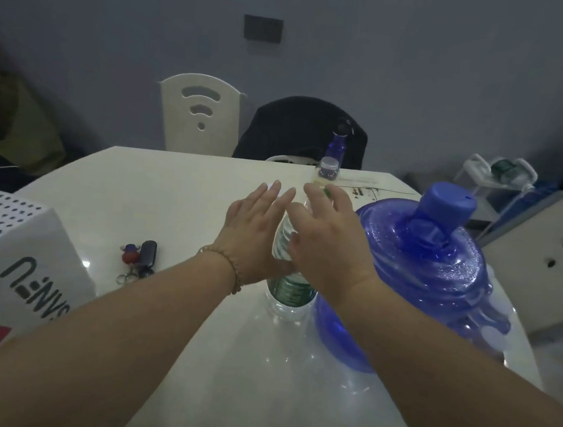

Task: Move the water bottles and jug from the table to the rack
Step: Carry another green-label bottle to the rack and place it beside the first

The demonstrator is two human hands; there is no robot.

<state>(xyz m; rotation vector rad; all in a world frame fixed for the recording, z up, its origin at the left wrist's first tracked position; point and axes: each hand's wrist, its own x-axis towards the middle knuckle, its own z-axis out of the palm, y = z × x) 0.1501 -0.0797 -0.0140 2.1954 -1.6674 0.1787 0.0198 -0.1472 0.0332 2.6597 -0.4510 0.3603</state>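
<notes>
Spread, empty hands [291, 235] flanking upright clear bottle [289, 283], blue jug [414, 281] right

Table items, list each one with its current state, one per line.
Clear bottle: upright, capped, between both hands.
Blue jug: upright, capped, untouched.
Small blue bottle: upright at far edge.
Left hand: open beside clear bottle.
Right hand: open, not gripping.
Keys: lying flat.

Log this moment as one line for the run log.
left hand open | right hand open | both flank clear bottle | jug on table
</notes>
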